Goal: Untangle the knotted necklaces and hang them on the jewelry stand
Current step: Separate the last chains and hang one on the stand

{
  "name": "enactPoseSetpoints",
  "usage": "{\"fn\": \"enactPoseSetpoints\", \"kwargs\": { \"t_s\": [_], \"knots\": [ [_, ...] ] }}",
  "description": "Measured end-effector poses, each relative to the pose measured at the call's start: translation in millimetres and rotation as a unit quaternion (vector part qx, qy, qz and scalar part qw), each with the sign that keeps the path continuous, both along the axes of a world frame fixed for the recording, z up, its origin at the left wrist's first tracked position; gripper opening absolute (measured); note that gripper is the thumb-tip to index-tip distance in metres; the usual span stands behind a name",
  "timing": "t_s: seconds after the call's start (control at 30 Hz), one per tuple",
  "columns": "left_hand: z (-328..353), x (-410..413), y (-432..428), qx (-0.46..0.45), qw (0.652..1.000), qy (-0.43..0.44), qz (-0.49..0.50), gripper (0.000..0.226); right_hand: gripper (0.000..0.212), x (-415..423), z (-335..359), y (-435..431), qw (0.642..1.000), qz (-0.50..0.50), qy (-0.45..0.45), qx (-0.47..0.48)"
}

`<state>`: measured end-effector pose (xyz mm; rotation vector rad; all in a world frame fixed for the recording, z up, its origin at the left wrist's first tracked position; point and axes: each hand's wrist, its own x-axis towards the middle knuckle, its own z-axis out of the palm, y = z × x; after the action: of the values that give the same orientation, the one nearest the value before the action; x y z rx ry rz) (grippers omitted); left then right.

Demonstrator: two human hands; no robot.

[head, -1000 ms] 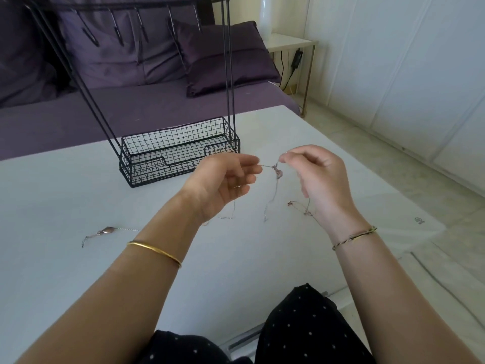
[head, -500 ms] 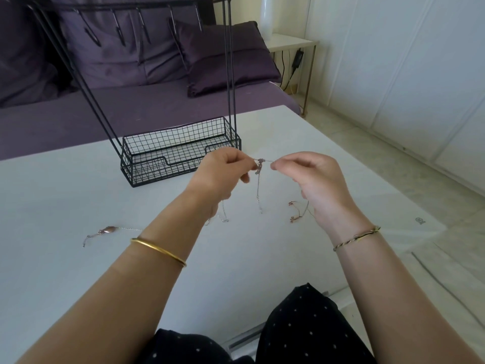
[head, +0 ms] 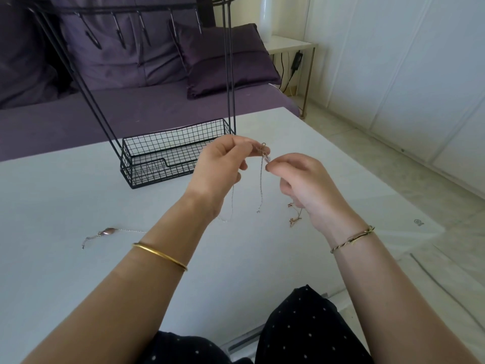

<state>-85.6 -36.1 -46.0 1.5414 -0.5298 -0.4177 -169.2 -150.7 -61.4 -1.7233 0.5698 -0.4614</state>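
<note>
A thin knotted necklace chain [head: 261, 179] hangs in the air between my hands, its tangle with a small ring at the top. My left hand [head: 220, 169] pinches the chain just left of the knot. My right hand [head: 301, 185] pinches it just right of the knot, and a gold strand [head: 295, 215] trails below that hand onto the table. Another necklace with a pink pendant [head: 109, 231] lies flat on the white table at the left. The black wire jewelry stand [head: 170, 156] with its mesh basket and a row of hooks stands right behind my hands.
The white table [head: 78, 271] runs under both arms, its right edge dropping to a tiled floor. A purple sofa with cushions [head: 225, 59] sits behind the stand. A small side table [head: 288, 46] with a black cable stands at the back right.
Both hands have drawn closer together around the knot and lifted it slightly. The hanging chain ends have swung and now dangle lower.
</note>
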Motion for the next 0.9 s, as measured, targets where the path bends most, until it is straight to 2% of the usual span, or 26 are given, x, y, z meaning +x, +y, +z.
{"fn": "enactPoseSetpoints", "kwargs": {
  "t_s": [0.07,0.2,0.37,0.47,0.6,0.77,0.9],
  "knots": [
    [2.3,0.4,0.6,-0.015,1.000,0.004,-0.007,0.020,0.004,-1.3,1.2,0.1,1.000,0.012,-0.009,0.022],
    [1.7,1.5,-0.4,-0.003,0.998,-0.058,-0.002,0.023,0.024,-1.3,0.3,1.7,0.999,0.047,-0.020,0.019],
    [0.3,1.5,-2.1,0.014,0.995,-0.098,0.014,0.020,0.005,-1.9,-0.8,2.4,0.997,0.039,-0.065,-0.021],
    [-1.2,1.8,-2.3,0.037,0.995,-0.086,0.025,0.019,0.009,-3.6,-0.1,2.0,0.996,0.036,-0.073,-0.039],
    [-2.2,-2.3,-3.7,0.063,0.998,-0.012,-0.003,0.020,0.013,-1.3,-0.8,4.4,0.993,0.020,-0.069,-0.089],
    [-7.1,-0.9,-5.1,0.138,0.988,-0.061,-0.019,0.016,0.013,0.9,-6.3,1.8,0.995,-0.032,-0.087,-0.039],
    [-6.8,-1.0,-1.8,0.152,0.986,-0.050,-0.033,0.015,0.015,2.6,-12.2,0.2,0.992,-0.074,-0.095,-0.046]
  ]
}}
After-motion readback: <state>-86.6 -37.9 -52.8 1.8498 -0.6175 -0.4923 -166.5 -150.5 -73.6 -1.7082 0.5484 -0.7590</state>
